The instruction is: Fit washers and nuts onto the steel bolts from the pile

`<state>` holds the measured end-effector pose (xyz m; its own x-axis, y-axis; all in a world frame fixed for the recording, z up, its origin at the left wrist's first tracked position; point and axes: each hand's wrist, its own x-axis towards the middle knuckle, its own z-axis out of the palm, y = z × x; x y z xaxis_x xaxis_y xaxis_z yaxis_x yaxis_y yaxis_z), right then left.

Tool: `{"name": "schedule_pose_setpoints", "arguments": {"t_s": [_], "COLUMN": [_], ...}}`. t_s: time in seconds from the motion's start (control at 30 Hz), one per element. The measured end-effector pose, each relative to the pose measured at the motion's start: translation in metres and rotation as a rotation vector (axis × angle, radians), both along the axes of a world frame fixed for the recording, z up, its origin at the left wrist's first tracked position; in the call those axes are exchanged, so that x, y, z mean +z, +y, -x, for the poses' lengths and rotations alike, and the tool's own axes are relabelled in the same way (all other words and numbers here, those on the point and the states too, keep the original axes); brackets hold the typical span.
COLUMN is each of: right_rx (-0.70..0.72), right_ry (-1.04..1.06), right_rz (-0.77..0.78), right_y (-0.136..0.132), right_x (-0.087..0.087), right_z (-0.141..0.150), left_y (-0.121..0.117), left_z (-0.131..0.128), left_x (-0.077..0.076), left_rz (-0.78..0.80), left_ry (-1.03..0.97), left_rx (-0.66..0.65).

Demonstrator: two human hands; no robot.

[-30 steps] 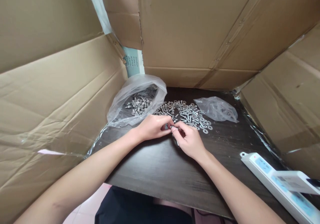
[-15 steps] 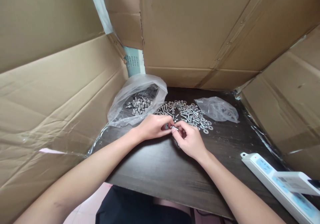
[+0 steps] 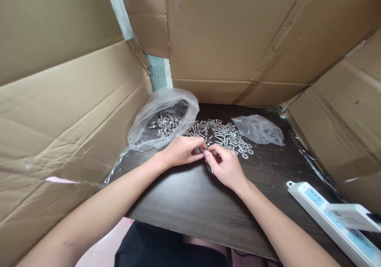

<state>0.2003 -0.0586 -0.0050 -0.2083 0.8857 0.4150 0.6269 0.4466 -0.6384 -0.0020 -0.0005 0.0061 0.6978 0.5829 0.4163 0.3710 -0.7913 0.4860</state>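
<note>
My left hand (image 3: 181,151) and my right hand (image 3: 226,167) meet fingertip to fingertip over the dark wooden table (image 3: 190,195). Both pinch a small metal screw (image 3: 205,151) between them; what else sits on it is too small to tell. Just beyond the fingers lies a loose pile of screws and washers (image 3: 223,136). A clear plastic bag of screws (image 3: 163,120) stands open behind my left hand. A smaller crumpled clear bag (image 3: 258,130) lies to the right of the pile.
Cardboard sheets (image 3: 232,33) wall in the table on the left, back and right. A white power strip (image 3: 330,219) with a white adapter on it lies at the table's near right corner. The table's front edge is close to my body.
Almost nothing has moved. My fingers have shifted slightly on the small screw, and both hands stay in the same spot.
</note>
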Motion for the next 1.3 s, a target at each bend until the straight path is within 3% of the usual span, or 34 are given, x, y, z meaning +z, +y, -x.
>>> {"name": "schedule_pose_setpoints", "arguments": {"t_s": [1.3], "right_rx": [0.004], "right_ry": [-0.003], "right_rz": [0.032], "right_y": [0.0006], "right_x": [0.0008], "right_z": [-0.0002], "left_y": [-0.0001], "left_z": [-0.0005], "left_x": [-0.0001], "left_rz": [-0.006], "left_ry": [-0.011], "left_rx": [-0.005]}}
